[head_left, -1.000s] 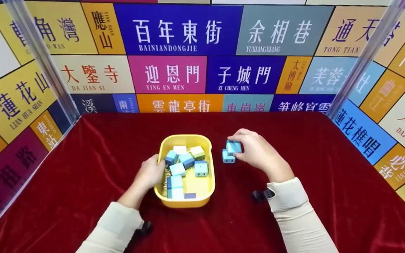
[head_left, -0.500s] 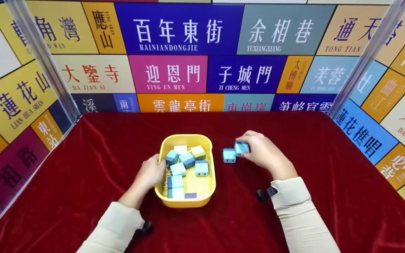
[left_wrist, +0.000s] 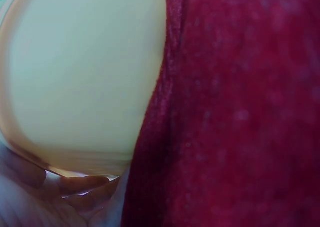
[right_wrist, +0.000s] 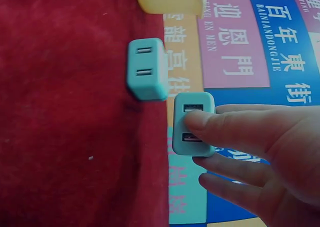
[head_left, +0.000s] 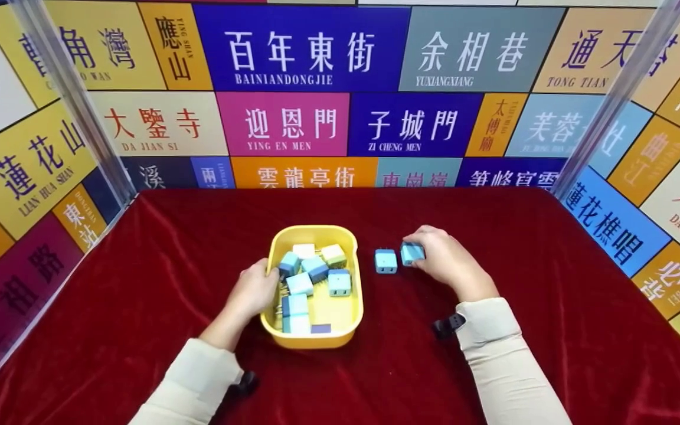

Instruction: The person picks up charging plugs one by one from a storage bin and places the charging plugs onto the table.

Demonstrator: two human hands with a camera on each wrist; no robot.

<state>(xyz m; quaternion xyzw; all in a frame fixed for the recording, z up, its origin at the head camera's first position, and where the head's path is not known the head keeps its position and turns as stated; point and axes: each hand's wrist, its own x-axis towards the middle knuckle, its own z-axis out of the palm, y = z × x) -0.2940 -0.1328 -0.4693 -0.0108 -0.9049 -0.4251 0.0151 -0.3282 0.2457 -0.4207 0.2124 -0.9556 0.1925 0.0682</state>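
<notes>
My left hand (head_left: pixel 254 289) grips the left rim of a yellow plastic tub (head_left: pixel 343 337), which fills much of the left wrist view. Several USB wall chargers lie loose inside, in pale teal, blue and white, among them a teal one (head_left: pixel 339 284) with its two ports facing me. To the right of the tub, another teal USB charger (head_left: pixel 385 261) rests on the cloth. Just right of that, my right hand (head_left: pixel 449 260) pinches a teal USB charger (head_left: pixel 411 254). In the right wrist view, my thumb lies across the port face of this held charger (right_wrist: pixel 181 147).
Dark red velvet cloth (head_left: pixel 198 236) covers the table. Behind it and along the sides stand panels of coloured signs (head_left: pixel 298 47). Clear upright posts (head_left: pixel 617 100) stand at both back corners. A small purple patch (head_left: pixel 320 329) shows on the tub's floor.
My right hand has moved the pinched charger to the right, from overlapping the resting charger to beside it with a small gap. My left hand and the tub stay in place.
</notes>
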